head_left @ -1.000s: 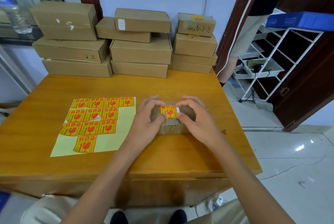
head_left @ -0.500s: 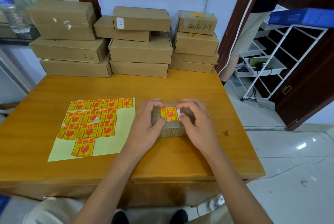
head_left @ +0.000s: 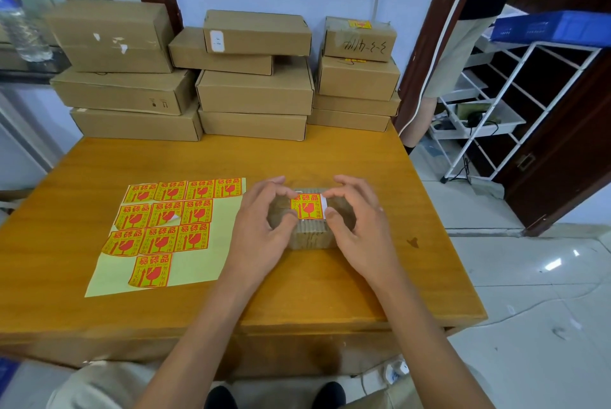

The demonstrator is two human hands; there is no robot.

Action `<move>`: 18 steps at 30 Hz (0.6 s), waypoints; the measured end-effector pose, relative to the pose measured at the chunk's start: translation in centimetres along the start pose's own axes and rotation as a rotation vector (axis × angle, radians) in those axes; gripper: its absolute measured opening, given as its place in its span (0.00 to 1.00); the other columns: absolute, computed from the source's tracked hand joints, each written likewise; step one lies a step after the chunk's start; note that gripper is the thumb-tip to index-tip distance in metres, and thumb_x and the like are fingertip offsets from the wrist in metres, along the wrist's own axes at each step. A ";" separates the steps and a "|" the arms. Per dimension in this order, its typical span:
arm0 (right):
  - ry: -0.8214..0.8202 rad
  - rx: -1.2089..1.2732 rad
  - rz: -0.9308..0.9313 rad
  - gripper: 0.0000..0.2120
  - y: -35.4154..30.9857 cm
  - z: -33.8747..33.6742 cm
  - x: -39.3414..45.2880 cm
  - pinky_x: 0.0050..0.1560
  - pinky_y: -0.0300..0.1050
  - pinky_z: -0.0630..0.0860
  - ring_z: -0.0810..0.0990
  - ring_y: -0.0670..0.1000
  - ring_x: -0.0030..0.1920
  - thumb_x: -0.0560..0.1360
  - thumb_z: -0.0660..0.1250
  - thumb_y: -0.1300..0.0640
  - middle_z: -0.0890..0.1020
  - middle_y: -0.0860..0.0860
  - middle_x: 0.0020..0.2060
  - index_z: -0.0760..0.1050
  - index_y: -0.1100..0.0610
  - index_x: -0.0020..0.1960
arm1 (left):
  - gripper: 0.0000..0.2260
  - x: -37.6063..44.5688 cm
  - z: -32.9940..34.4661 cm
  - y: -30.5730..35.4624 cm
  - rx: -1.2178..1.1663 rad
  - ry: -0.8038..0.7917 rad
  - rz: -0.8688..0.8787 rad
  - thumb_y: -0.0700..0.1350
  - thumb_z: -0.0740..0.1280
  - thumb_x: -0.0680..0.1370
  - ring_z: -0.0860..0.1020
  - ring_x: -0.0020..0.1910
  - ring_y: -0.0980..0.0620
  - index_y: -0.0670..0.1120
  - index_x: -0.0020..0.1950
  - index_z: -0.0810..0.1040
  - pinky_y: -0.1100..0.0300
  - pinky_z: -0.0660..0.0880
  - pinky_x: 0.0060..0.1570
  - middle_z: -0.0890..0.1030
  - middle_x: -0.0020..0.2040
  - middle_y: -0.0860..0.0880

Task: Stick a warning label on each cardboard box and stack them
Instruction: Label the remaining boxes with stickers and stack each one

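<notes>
Cardboard small box (head_left: 310, 230) sits near the table (head_left: 330, 293) middle, toward its right edge | left hand (head_left: 261, 233) and right hand (head_left: 360, 230) hold its sides, thumbs pressing the red label (head_left: 307, 206) flat | looks light and stiff; hold it by the side walls | sticker sheet (head_left: 185, 243) lies left | stacked boxes (head_left: 254, 91) wait along the back edge

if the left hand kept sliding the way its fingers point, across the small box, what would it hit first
Most likely the right hand: the left hand points rightward across the small box and its warning label, with the right thumb opposite.
</notes>
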State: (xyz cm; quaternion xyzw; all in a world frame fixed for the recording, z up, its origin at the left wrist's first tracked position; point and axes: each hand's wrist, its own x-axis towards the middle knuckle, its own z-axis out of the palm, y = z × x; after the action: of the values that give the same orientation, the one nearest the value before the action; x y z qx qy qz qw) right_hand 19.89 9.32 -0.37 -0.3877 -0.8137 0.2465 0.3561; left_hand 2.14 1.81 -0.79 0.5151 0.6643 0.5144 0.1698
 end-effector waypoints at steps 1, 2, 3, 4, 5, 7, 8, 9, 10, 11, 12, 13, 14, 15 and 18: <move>-0.003 -0.002 0.008 0.09 0.0 0.0 0.0 0.55 0.19 0.59 0.71 0.44 0.70 0.81 0.68 0.51 0.72 0.42 0.69 0.79 0.48 0.60 | 0.12 0.0 0.0 0.0 -0.002 -0.003 0.000 0.43 0.70 0.78 0.67 0.71 0.59 0.59 0.57 0.77 0.47 0.77 0.63 0.73 0.69 0.60; -0.006 -0.002 0.013 0.09 0.1 0.1 0.0 0.55 0.21 0.61 0.71 0.43 0.70 0.80 0.68 0.51 0.72 0.42 0.69 0.79 0.48 0.60 | 0.12 0.0 0.0 -0.1 -0.006 -0.006 -0.001 0.44 0.70 0.79 0.67 0.71 0.59 0.59 0.57 0.77 0.47 0.77 0.63 0.72 0.69 0.60; -0.006 -0.002 0.012 0.10 0.1 0.1 0.0 0.55 0.24 0.62 0.71 0.43 0.70 0.80 0.68 0.50 0.72 0.41 0.69 0.78 0.47 0.60 | 0.12 0.0 0.0 -0.1 -0.013 -0.011 -0.002 0.44 0.69 0.79 0.67 0.71 0.59 0.59 0.57 0.77 0.46 0.78 0.62 0.72 0.69 0.60; -0.004 0.001 0.008 0.11 0.1 0.2 0.1 0.54 0.26 0.63 0.71 0.42 0.69 0.79 0.66 0.47 0.72 0.40 0.69 0.78 0.46 0.60 | 0.11 0.0 0.0 -0.1 -0.023 -0.017 -0.005 0.45 0.69 0.79 0.67 0.71 0.60 0.59 0.57 0.77 0.46 0.78 0.61 0.72 0.69 0.60; -0.002 0.004 0.004 0.12 0.2 0.2 0.1 0.55 0.28 0.65 0.70 0.41 0.69 0.79 0.65 0.45 0.72 0.40 0.68 0.78 0.46 0.60 | 0.10 0.0 0.1 -0.1 -0.032 -0.021 -0.009 0.47 0.68 0.79 0.67 0.70 0.60 0.59 0.57 0.77 0.47 0.79 0.60 0.72 0.69 0.59; 0.000 0.012 0.000 0.14 0.4 0.3 0.1 0.56 0.32 0.67 0.70 0.41 0.69 0.78 0.63 0.44 0.73 0.40 0.67 0.78 0.46 0.60 | 0.09 0.0 0.1 -0.1 -0.034 -0.023 -0.007 0.50 0.66 0.77 0.68 0.70 0.60 0.59 0.57 0.77 0.47 0.80 0.59 0.73 0.68 0.59; 0.000 0.017 0.000 0.14 0.4 0.3 0.2 0.57 0.33 0.67 0.70 0.41 0.69 0.78 0.63 0.43 0.73 0.40 0.66 0.78 0.46 0.60 | 0.09 0.0 0.1 -0.1 -0.030 -0.026 -0.004 0.49 0.67 0.77 0.68 0.69 0.60 0.58 0.57 0.77 0.48 0.80 0.58 0.73 0.67 0.59; 0.002 0.023 0.001 0.14 0.5 0.4 0.2 0.58 0.33 0.66 0.70 0.41 0.69 0.77 0.63 0.43 0.74 0.40 0.66 0.78 0.46 0.60 | 0.09 0.0 0.1 -0.2 -0.029 -0.029 -0.003 0.48 0.67 0.78 0.68 0.69 0.60 0.58 0.57 0.77 0.48 0.80 0.57 0.73 0.67 0.59; 0.005 0.030 0.003 0.15 0.6 0.4 0.2 0.59 0.35 0.67 0.70 0.41 0.69 0.77 0.63 0.43 0.74 0.40 0.65 0.78 0.46 0.60 | 0.09 0.0 0.1 -0.2 -0.031 -0.033 -0.004 0.47 0.67 0.78 0.68 0.69 0.59 0.58 0.57 0.77 0.48 0.81 0.57 0.73 0.67 0.58; 0.009 0.035 0.004 0.15 0.6 0.4 0.3 0.59 0.37 0.68 0.70 0.41 0.68 0.76 0.63 0.43 0.75 0.40 0.64 0.78 0.46 0.60 | 0.09 0.1 0.1 -0.3 -0.036 -0.037 -0.007 0.46 0.67 0.79 0.69 0.69 0.58 0.58 0.57 0.77 0.48 0.81 0.56 0.73 0.67 0.58; 0.012 0.037 0.002 0.15 0.6 0.4 0.3 0.59 0.38 0.70 0.70 0.41 0.68 0.76 0.63 0.43 0.75 0.40 0.64 0.78 0.47 0.59 | 0.09 0.1 0.2 -0.2 -0.039 -0.040 -0.013 0.46 0.67 0.79 0.69 0.69 0.58 0.57 0.57 0.77 0.48 0.81 0.56 0.73 0.67 0.58; 0.014 0.037 -0.001 0.15 0.6 0.5 0.3 0.58 0.38 0.70 0.70 0.41 0.68 0.76 0.63 0.43 0.75 0.40 0.63 0.78 0.47 0.59 | 0.09 0.1 0.2 -0.2 -0.039 -0.041 -0.015 0.46 0.67 0.79 0.69 0.69 0.58 0.57 0.57 0.77 0.48 0.81 0.55 0.73 0.66 0.58; 0.015 0.037 -0.004 0.15 0.6 0.5 0.3 0.58 0.38 0.69 0.70 0.41 0.68 0.77 0.62 0.43 0.75 0.41 0.63 0.78 0.47 0.59 | 0.09 0.1 0.2 -0.1 -0.035 -0.039 -0.012 0.47 0.67 0.78 0.69 0.68 0.59 0.57 0.57 0.77 0.49 0.81 0.55 0.73 0.66 0.58; 0.015 0.038 -0.006 0.16 0.6 0.5 0.3 0.58 0.36 0.69 0.70 0.41 0.68 0.77 0.62 0.42 0.75 0.41 0.63 0.78 0.47 0.60 | 0.10 0.2 0.2 -0.1 -0.032 -0.035 -0.011 0.47 0.67 0.78 0.69 0.68 0.59 0.56 0.58 0.76 0.49 0.81 0.55 0.73 0.65 0.58; 0.029 0.065 -0.015 0.16 0.7 0.4 0.2 0.57 0.34 0.68 0.71 0.44 0.69 0.79 0.61 0.42 0.75 0.42 0.66 0.79 0.48 0.60 | 0.13 0.1 0.2 0.0 -0.043 -0.029 -0.015 0.43 0.68 0.79 0.68 0.68 0.62 0.57 0.60 0.75 0.52 0.81 0.55 0.73 0.66 0.60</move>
State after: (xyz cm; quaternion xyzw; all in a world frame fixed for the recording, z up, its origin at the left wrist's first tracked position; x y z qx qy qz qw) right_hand 19.80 9.86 -0.98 -0.3733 -0.8028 0.2646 0.3823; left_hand 2.25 1.96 -0.82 0.5137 0.6544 0.5197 0.1944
